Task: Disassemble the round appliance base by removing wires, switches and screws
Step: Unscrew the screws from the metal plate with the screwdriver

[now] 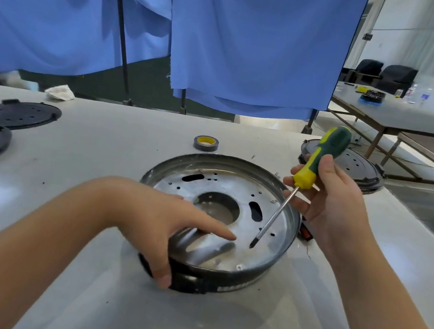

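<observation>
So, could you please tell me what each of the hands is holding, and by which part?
The right hand holds the screwdriver by its handle. The left hand grips the base at its near rim.

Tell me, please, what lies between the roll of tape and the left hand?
In the head view, the far rim of the round base and its bare metal plate with holes lie between the roll of tape and the left hand.
</observation>
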Demonstrator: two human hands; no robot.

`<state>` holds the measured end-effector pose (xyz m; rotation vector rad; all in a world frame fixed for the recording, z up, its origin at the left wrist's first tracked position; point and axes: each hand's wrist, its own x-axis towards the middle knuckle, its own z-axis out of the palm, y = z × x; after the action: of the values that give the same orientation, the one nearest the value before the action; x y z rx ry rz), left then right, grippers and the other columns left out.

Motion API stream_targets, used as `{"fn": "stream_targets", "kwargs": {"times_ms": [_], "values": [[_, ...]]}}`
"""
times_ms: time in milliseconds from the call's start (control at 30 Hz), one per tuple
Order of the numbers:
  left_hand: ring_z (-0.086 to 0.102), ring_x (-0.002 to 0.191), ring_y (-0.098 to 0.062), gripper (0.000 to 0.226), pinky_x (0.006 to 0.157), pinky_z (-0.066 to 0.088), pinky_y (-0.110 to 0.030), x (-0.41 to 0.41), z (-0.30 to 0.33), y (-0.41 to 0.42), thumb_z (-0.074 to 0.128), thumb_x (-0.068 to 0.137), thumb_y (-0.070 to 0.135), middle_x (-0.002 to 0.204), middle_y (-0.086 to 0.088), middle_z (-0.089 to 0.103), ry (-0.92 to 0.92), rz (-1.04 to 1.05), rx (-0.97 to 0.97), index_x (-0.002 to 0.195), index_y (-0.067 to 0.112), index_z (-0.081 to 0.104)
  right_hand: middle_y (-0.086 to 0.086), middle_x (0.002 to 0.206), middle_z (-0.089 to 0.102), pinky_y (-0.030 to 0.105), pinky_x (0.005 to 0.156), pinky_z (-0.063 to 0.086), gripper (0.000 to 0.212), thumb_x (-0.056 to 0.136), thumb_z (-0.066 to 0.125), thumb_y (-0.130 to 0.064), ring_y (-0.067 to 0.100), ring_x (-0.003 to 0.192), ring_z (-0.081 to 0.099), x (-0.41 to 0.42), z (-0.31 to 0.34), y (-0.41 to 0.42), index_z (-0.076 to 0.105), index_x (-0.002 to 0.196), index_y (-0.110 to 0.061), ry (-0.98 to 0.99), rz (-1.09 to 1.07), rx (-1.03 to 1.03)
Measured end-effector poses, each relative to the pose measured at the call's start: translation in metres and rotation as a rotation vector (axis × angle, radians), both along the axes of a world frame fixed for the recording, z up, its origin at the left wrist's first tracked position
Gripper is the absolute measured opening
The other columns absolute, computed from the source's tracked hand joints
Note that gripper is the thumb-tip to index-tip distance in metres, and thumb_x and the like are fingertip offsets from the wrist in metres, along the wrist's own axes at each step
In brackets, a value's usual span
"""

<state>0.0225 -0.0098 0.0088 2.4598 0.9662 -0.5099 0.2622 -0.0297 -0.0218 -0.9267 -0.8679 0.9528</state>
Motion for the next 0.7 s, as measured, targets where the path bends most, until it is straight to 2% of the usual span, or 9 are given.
{"fn": "stream_targets", "kwargs": {"times_ms": [67, 100, 200, 300, 433, 567, 700], "values": [[0.025, 0.129, 0.007, 0.096, 0.102, 0.028, -0.020, -0.003, 0.003, 0.001, 0.080, 0.070, 0.037, 0.125, 0.038, 0.028, 0.059, -0.017, 0.005, 0.124, 0.077, 0.011, 0.002, 0.072, 0.069, 0.028, 0.051, 0.055, 0.026, 0.099, 0.042, -0.030, 0.016, 0.064, 0.069, -0.005, -0.001, -0.001, 0.058, 0.101, -0.010, -0.045, 0.056, 0.008], [0.022, 0.132, 0.001, 0.097, 0.102, 0.025, -0.022, -0.004, 0.005, 0.001, 0.081, 0.069, 0.040, 0.125, 0.034, 0.026, 0.080, -0.004, -0.002, 0.126, 0.076, 0.011, 0.001, 0.071, 0.069, 0.028, 0.052, 0.055, 0.025, 0.099, 0.041, -0.029, 0.016, 0.064, 0.069, -0.007, -0.002, -0.001, 0.058, 0.101, -0.010, -0.078, 0.075, 0.015], [0.024, 0.121, 0.007, 0.096, 0.096, 0.022, -0.018, -0.002, 0.006, 0.000, 0.079, 0.060, 0.061, 0.120, 0.037, 0.025, 0.033, 0.046, -0.051, 0.130, 0.071, 0.015, -0.001, 0.072, 0.070, 0.029, 0.056, 0.056, 0.023, 0.098, 0.042, -0.028, 0.018, 0.068, 0.070, -0.014, -0.004, -0.003, 0.057, 0.101, -0.011, -0.164, 0.098, 0.044], [0.039, 0.118, 0.006, 0.085, 0.085, 0.030, -0.012, 0.006, -0.001, -0.004, 0.068, 0.058, 0.076, 0.123, 0.033, 0.040, -0.113, 0.131, -0.061, 0.132, 0.064, 0.027, -0.001, 0.073, 0.069, 0.030, 0.056, 0.056, 0.026, 0.091, 0.046, -0.034, 0.020, 0.070, 0.071, -0.019, -0.003, -0.007, 0.057, 0.100, -0.012, -0.176, 0.121, 0.082], [0.048, 0.115, 0.001, 0.081, 0.085, 0.037, -0.014, 0.009, -0.011, -0.005, 0.069, 0.058, 0.075, 0.120, 0.027, 0.048, -0.203, 0.185, -0.044, 0.130, 0.056, 0.037, -0.001, 0.073, 0.070, 0.027, 0.055, 0.055, 0.032, 0.083, 0.049, -0.038, 0.020, 0.070, 0.071, -0.025, -0.001, -0.013, 0.058, 0.100, -0.013, -0.209, 0.154, 0.126], [0.045, 0.111, 0.010, 0.075, 0.080, 0.036, -0.008, 0.003, -0.012, -0.004, 0.073, 0.058, 0.071, 0.116, 0.031, 0.044, -0.226, 0.186, -0.110, 0.124, 0.062, 0.037, -0.001, 0.074, 0.070, 0.027, 0.055, 0.055, 0.031, 0.082, 0.048, -0.039, 0.020, 0.070, 0.071, -0.031, -0.002, -0.016, 0.059, 0.100, -0.015, -0.227, 0.190, 0.123], [0.045, 0.108, 0.013, 0.073, 0.082, 0.037, -0.008, -0.002, -0.016, -0.005, 0.074, 0.057, 0.070, 0.116, 0.032, 0.044, -0.264, 0.187, -0.132, 0.120, 0.066, 0.037, -0.001, 0.076, 0.070, 0.027, 0.056, 0.055, 0.032, 0.082, 0.048, -0.040, 0.019, 0.071, 0.071, -0.036, -0.003, -0.018, 0.059, 0.101, -0.016, -0.237, 0.205, 0.113]]}}
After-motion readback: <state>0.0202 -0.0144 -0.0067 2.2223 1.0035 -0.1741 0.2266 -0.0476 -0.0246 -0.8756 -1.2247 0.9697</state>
